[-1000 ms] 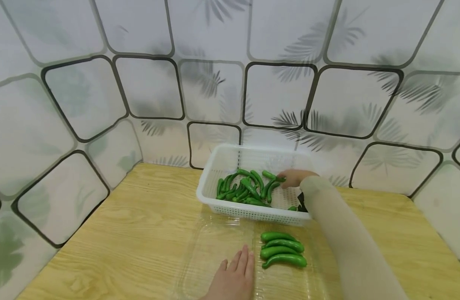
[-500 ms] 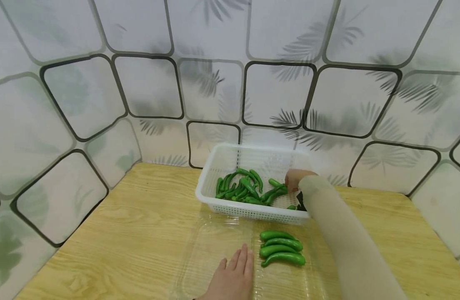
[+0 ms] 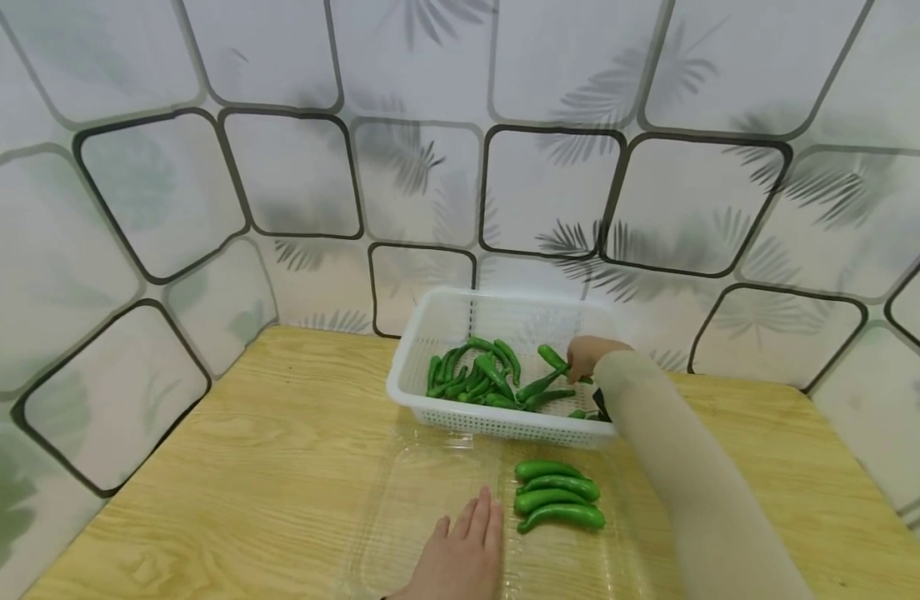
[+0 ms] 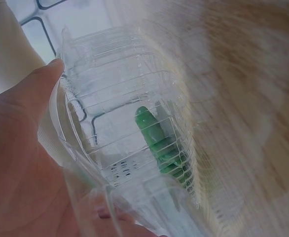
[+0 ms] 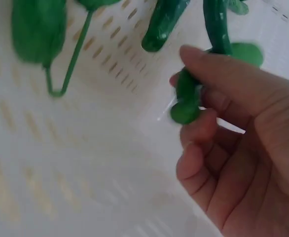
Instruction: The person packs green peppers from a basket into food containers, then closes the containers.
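My left hand (image 3: 458, 554) lies on a clear plastic clamshell box (image 3: 400, 492), fingers straight along its middle ridge. In the left wrist view, its thumb touches the box's rim. Several green chili peppers (image 3: 556, 497) lie in a row in the right half of the box. My right hand (image 3: 591, 354) reaches into a white basket (image 3: 497, 427), pinching a green chili pepper (image 5: 186, 101) between thumb and fingers; part of that pepper is hidden by the hand. More green peppers (image 3: 478, 375) lie loose in the basket, mostly on its left side.
The basket stands behind the box, close to the patterned wall (image 3: 422, 183). Wood-grain tabletop (image 3: 280, 467) extends on both sides of the box. A dark object (image 3: 600, 403) shows beside my right wrist, at the basket's right end.
My right hand has shifted slightly within the basket, and the peppers around it have been moved and turned. My left hand and the peppers in the box stay where they were.
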A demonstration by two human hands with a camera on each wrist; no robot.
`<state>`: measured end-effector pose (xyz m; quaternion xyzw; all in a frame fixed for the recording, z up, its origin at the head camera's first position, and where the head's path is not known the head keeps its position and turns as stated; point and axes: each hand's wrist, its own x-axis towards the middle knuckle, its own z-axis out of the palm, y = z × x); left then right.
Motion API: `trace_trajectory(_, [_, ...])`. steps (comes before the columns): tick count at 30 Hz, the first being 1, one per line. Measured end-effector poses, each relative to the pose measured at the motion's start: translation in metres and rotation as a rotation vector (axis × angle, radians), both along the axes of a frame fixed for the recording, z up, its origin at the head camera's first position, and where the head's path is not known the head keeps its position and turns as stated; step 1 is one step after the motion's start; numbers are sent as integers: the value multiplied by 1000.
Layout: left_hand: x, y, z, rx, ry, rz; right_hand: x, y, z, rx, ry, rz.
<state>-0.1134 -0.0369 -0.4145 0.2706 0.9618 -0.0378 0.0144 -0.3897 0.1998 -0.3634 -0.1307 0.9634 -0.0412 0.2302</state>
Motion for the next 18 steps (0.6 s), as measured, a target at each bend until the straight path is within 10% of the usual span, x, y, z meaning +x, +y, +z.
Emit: trace_trajectory(18, [4,-1,10,23,-57,7,11,1,47,-132,100,180])
